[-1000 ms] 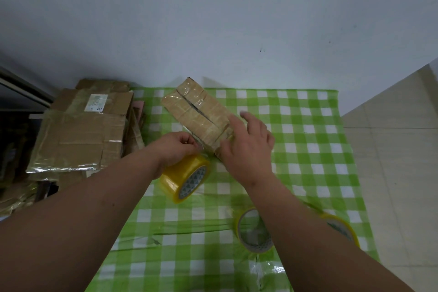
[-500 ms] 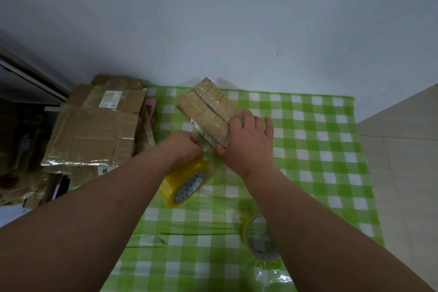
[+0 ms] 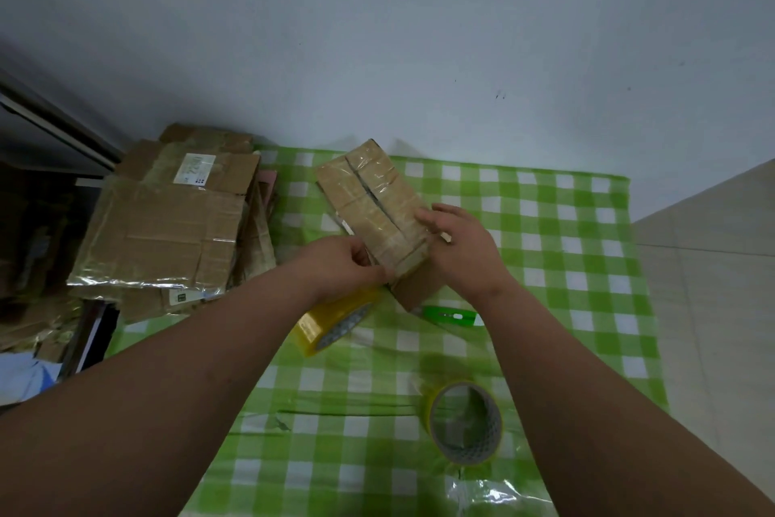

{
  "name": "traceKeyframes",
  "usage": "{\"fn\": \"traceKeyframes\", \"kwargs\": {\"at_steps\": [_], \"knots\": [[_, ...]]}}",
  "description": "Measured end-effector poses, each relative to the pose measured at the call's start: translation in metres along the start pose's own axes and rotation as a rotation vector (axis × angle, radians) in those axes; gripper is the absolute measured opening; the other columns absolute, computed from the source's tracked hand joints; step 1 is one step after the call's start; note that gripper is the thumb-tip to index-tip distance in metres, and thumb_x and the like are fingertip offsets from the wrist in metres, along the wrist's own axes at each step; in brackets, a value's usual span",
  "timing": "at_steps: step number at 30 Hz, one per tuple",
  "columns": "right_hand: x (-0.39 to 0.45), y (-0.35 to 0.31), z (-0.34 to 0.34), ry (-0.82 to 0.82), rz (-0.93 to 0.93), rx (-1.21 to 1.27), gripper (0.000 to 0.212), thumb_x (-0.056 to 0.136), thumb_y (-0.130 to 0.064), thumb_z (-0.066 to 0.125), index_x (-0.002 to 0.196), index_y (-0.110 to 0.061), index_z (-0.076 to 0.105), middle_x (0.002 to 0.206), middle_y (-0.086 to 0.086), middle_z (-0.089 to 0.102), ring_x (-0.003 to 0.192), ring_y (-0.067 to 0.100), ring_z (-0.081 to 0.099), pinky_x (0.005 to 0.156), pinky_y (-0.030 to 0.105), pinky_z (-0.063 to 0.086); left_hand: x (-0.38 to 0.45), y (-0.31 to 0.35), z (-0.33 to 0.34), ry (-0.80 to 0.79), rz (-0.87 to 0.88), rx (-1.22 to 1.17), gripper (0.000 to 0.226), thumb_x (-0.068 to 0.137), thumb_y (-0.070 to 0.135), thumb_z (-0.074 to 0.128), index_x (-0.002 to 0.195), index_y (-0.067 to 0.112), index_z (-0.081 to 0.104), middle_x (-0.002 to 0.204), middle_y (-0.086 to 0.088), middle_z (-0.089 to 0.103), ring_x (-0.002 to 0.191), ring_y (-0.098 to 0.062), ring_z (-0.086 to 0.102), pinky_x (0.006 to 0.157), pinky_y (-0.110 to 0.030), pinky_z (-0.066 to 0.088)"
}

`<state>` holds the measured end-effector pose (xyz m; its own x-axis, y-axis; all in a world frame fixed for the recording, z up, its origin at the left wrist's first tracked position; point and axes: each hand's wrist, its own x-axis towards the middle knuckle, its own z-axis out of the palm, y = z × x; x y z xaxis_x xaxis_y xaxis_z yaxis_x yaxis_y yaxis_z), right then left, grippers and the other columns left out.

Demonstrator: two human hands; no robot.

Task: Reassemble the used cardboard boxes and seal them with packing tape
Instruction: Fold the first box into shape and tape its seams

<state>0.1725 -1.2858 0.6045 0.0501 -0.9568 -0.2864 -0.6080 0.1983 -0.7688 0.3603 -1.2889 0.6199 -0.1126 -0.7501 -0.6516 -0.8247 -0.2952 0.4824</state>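
Pale grey wall is seen behind a desk (image 3: pixel 587 223) covered with a green-and-white checked plastic cloth. At the far left, beside the desk edge, a stack of flattened brown cardboard boxes (image 3: pixel 163 231) with glossy tape strips and a white label is piled. Nearer the middle, the left hand (image 3: pixel 348 265) is held with fingers curled, pinching at the near corner of a small brown cardboard box (image 3: pixel 373 202) wrapped in clear tape; what exactly is pinched cannot be told. Just below that hand, a yellow roll of packing tape (image 3: pixel 331 321) is seen tilted on edge on the cloth. The small box lies on the desk, angled away toward the wall, a dark seam running along its top. The right hand (image 3: pixel 465 248) is laid against the box's near right side, fingers fairly straight and pressed on the taped surface. A green utility knife (image 3: pixel 451 314) lies beside the right wrist. Closer in, a second yellow tape roll (image 3: pixel 465 422) stands on the cloth.
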Motion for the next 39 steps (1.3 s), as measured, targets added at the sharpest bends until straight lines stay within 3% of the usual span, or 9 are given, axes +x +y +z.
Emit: {"fn": "traceKeyframes", "kwargs": {"at_steps": [5,9,13,18,23,29,33,36,39], "knots": [[0.003,0.005,-0.008,-0.043,-0.051,-0.032,0.042,0.090,0.003,0.059,0.129,-0.013,0.064,0.132,0.005,0.063,0.122,0.018,0.057,0.096,0.010,0.034,-0.001,-0.002,0.003,0.120,0.043,0.185,0.046,0.079,0.068,0.064,0.113,0.038,0.064,0.094,0.015,0.065,0.087,-0.010,0.059,0.076,-0.029,0.050],[0.005,0.008,-0.014,-0.073,-0.182,-0.173,0.043,0.091,-0.005,0.063,0.134,-0.014,0.060,0.130,0.010,0.062,0.120,0.025,0.055,0.103,0.027,0.040,-0.005,-0.004,0.007,0.206,0.057,0.314,0.051,0.075,0.075,0.060,0.112,0.040,0.063,0.094,0.016,0.063,0.086,-0.012,0.061,0.075,-0.033,0.054],[0.007,0.012,-0.020,-0.087,-0.301,-0.311,0.039,0.089,-0.004,0.064,0.128,-0.011,0.065,0.130,0.012,0.064,0.121,0.032,0.056,0.104,0.035,0.041,-0.008,-0.002,0.013,0.256,0.051,0.361,0.051,0.076,0.075,0.058,0.110,0.038,0.062,0.096,0.016,0.062,0.085,-0.012,0.060,0.070,-0.030,0.052],[0.006,0.018,-0.016,-0.014,-0.422,-0.356,0.038,0.080,0.004,0.068,0.116,-0.005,0.071,0.112,0.017,0.071,0.100,0.040,0.064,0.088,0.044,0.051,-0.010,0.006,0.021,0.316,0.013,0.340,0.043,0.080,0.069,0.056,0.107,0.036,0.063,0.100,0.012,0.063,0.087,-0.015,0.061,0.067,-0.029,0.047],[0.006,0.023,-0.010,0.048,-0.278,-0.295,0.038,0.085,-0.006,0.064,0.123,-0.013,0.065,0.110,0.009,0.070,0.100,0.032,0.062,0.084,0.041,0.051,-0.011,0.008,0.025,0.332,-0.027,0.253,0.043,0.080,0.067,0.060,0.111,0.038,0.064,0.104,0.013,0.066,0.090,-0.014,0.062,0.065,-0.028,0.045],[0.005,0.025,-0.006,0.120,0.060,0.126,0.026,0.087,-0.008,0.069,0.111,-0.016,0.074,0.106,0.000,0.074,0.101,0.017,0.067,0.096,0.039,0.053,-0.006,0.005,0.033,0.330,-0.066,0.142,0.039,0.079,0.066,0.063,0.107,0.039,0.068,0.097,0.015,0.069,0.087,-0.011,0.064,0.070,-0.030,0.054],[0.010,0.028,-0.015,0.081,0.077,0.180,0.025,0.089,-0.002,0.065,0.110,-0.011,0.075,0.109,0.004,0.074,0.104,0.015,0.066,0.100,0.030,0.050,-0.006,0.004,0.031,0.285,-0.046,0.074,0.032,0.080,0.059,0.068,0.105,0.039,0.069,0.091,0.019,0.066,0.085,-0.008,0.062,0.070,-0.029,0.052],[0.010,0.028,-0.014,0.093,0.049,0.107,0.023,0.092,-0.002,0.061,0.109,-0.009,0.074,0.108,0.004,0.072,0.099,0.014,0.063,0.089,0.022,0.047,-0.007,0.004,0.028,0.230,-0.009,0.032,0.027,0.084,0.047,0.071,0.107,0.035,0.069,0.093,0.018,0.065,0.088,-0.008,0.061,0.072,-0.027,0.047],[0.007,0.029,-0.007,0.187,0.012,0.034,0.015,0.092,-0.004,0.060,0.100,-0.006,0.072,0.103,0.008,0.068,0.093,0.019,0.061,0.081,0.027,0.046,-0.006,0.003,0.027,0.204,0.010,0.046,0.023,0.086,0.042,0.068,0.106,0.031,0.069,0.099,0.014,0.068,0.091,-0.011,0.063,0.077,-0.031,0.051]]}}
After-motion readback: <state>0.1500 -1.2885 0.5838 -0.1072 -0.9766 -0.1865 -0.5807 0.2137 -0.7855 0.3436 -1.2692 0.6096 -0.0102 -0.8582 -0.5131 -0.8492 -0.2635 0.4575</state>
